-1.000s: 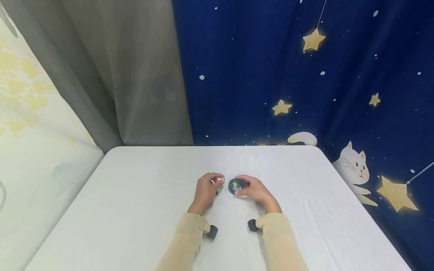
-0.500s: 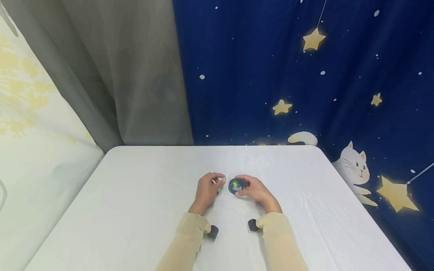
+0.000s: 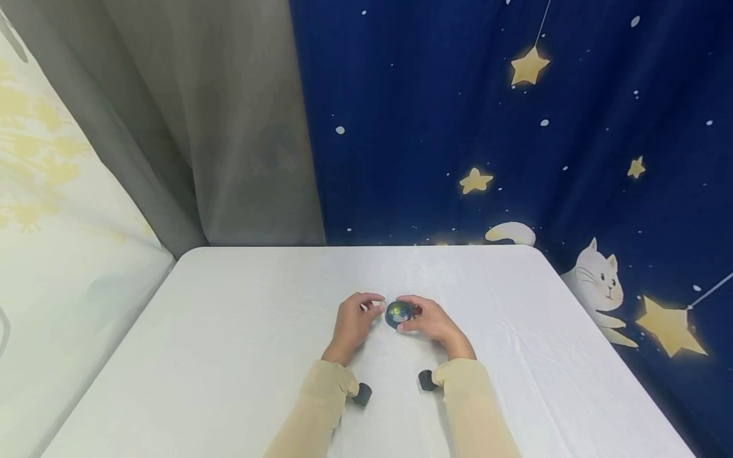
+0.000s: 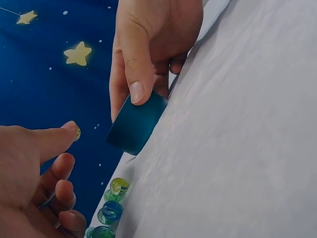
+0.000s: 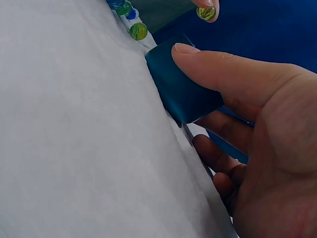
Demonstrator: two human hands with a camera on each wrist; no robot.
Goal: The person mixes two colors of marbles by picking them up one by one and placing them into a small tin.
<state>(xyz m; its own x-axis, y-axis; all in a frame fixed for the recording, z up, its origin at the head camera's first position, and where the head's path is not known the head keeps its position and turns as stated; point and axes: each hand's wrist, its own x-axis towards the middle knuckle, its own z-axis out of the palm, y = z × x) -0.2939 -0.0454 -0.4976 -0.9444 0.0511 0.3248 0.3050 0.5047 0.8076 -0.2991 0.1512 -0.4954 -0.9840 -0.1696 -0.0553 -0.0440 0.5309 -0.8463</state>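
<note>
A small blue cup (image 3: pixel 399 313) stands on the white table (image 3: pixel 229 356), opening up, with marbles visible inside. The right hand (image 3: pixel 431 321) clasps the cup, thumb on its wall. Just left of the cup, the left hand (image 3: pixel 350 321) pinches one yellow-green marble (image 5: pixel 206 13); loose marbles (image 4: pixel 113 206) lie beneath that hand.

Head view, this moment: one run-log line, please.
left hand: pinches marble | right hand: grips teal cup on table | loose marbles beside left hand
</note>
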